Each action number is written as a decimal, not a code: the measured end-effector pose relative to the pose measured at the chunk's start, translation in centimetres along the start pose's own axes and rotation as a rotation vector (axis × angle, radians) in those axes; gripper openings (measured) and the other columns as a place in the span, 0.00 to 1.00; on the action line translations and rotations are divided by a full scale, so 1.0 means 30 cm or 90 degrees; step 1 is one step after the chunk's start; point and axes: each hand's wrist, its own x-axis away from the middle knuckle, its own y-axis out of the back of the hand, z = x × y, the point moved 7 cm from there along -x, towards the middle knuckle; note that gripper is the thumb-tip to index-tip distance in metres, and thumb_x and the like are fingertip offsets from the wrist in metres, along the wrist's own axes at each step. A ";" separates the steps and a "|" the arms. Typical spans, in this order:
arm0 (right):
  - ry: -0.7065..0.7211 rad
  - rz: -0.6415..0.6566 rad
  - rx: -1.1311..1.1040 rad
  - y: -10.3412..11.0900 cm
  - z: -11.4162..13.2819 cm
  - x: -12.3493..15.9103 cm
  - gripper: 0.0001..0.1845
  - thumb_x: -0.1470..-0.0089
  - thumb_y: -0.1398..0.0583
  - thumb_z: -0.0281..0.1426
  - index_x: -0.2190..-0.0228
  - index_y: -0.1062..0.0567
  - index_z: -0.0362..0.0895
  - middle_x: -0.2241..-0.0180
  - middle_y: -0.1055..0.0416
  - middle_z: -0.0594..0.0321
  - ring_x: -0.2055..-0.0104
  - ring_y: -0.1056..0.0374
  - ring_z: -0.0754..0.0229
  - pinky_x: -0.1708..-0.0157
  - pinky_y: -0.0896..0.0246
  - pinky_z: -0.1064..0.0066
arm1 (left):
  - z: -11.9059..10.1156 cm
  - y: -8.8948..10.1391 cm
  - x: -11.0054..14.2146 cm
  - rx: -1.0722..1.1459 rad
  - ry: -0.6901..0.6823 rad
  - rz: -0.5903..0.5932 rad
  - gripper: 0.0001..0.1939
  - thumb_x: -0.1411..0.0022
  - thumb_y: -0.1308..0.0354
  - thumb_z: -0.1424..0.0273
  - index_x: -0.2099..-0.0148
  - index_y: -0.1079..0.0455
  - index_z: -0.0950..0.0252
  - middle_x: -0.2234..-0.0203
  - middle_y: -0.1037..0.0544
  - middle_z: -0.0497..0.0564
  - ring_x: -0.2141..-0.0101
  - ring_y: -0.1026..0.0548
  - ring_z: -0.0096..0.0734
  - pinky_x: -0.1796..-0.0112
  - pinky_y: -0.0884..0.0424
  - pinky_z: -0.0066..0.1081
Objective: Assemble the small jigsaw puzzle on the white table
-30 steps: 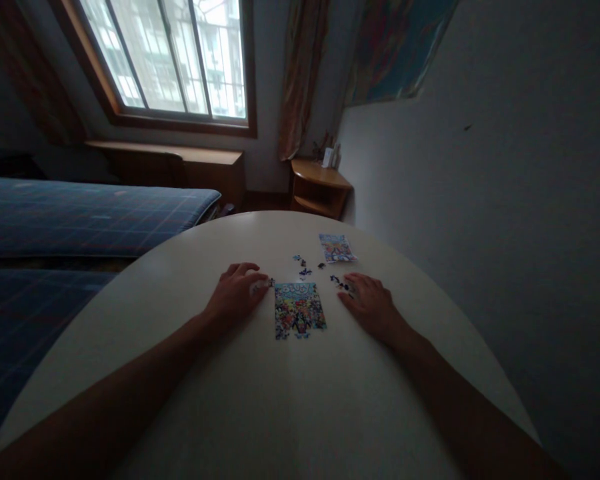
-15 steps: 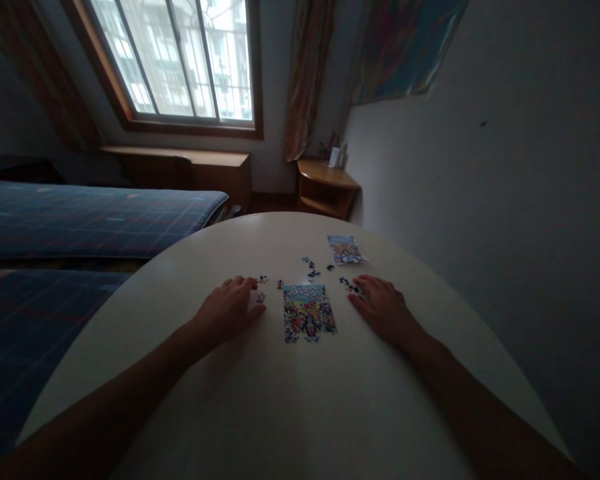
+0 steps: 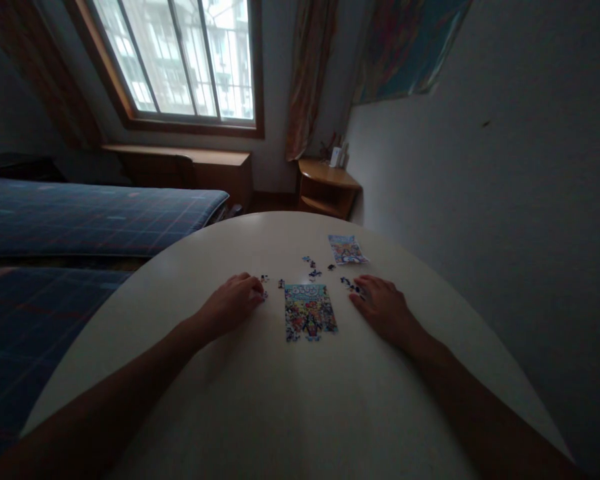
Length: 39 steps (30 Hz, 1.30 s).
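Observation:
A partly assembled jigsaw puzzle with a colourful crowded picture lies flat between my hands, its bottom edge uneven. To its left, my left hand is closed, thumb and fingers pinched at a small puzzle piece that is partly hidden. Another loose piece lies by the puzzle's upper left corner. On the other side my right hand rests on the table with its fingers apart, beside several dark loose pieces. More pieces are scattered above the puzzle.
A small printed picture sheet lies towards the back of the round white table. Beyond the table stand a bed with a blue plaid mattress, a wooden desk and a corner shelf. A wall runs along the right.
My left hand's fingers and thumb have come together around the small piece, from a spread position. My right hand has stayed in place.

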 end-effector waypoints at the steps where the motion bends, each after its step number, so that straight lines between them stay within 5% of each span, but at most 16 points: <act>1: 0.000 0.001 0.000 0.000 0.001 -0.001 0.25 0.38 0.49 0.43 0.46 0.28 0.45 0.42 0.32 0.52 0.41 0.39 0.44 0.44 0.42 0.49 | 0.000 -0.001 0.000 0.007 0.000 -0.001 0.10 0.37 0.47 0.67 0.57 0.28 0.64 0.57 0.25 0.57 0.56 0.26 0.42 0.53 0.30 0.39; 13: -0.012 0.028 -0.007 0.013 0.023 0.002 0.25 0.37 0.48 0.42 0.45 0.29 0.42 0.40 0.35 0.51 0.39 0.41 0.43 0.42 0.45 0.49 | 0.000 -0.019 -0.008 0.027 -0.059 0.009 0.11 0.37 0.47 0.66 0.57 0.25 0.60 0.57 0.25 0.55 0.55 0.26 0.42 0.52 0.30 0.40; 23: -0.017 0.032 -0.008 0.005 0.020 0.001 0.25 0.37 0.48 0.43 0.45 0.29 0.42 0.40 0.35 0.52 0.39 0.42 0.44 0.42 0.45 0.49 | -0.034 -0.006 -0.004 0.072 -0.013 0.003 0.09 0.40 0.42 0.65 0.59 0.26 0.62 0.65 0.22 0.52 0.62 0.24 0.39 0.60 0.31 0.35; 33: -0.008 0.019 -0.024 0.013 0.025 0.002 0.25 0.37 0.47 0.42 0.46 0.29 0.42 0.41 0.34 0.51 0.40 0.41 0.43 0.43 0.45 0.49 | -0.076 -0.024 -0.012 0.264 -0.018 -0.017 0.11 0.44 0.42 0.68 0.59 0.27 0.64 0.70 0.21 0.49 0.69 0.25 0.32 0.65 0.31 0.30; 39: 0.131 -0.108 -0.117 0.108 0.171 0.049 0.15 0.38 0.43 0.36 0.53 0.25 0.45 0.50 0.26 0.54 0.45 0.34 0.49 0.46 0.44 0.54 | -0.143 -0.028 0.004 0.404 -0.002 -0.014 0.11 0.43 0.41 0.63 0.63 0.25 0.65 0.70 0.20 0.51 0.69 0.25 0.33 0.64 0.29 0.32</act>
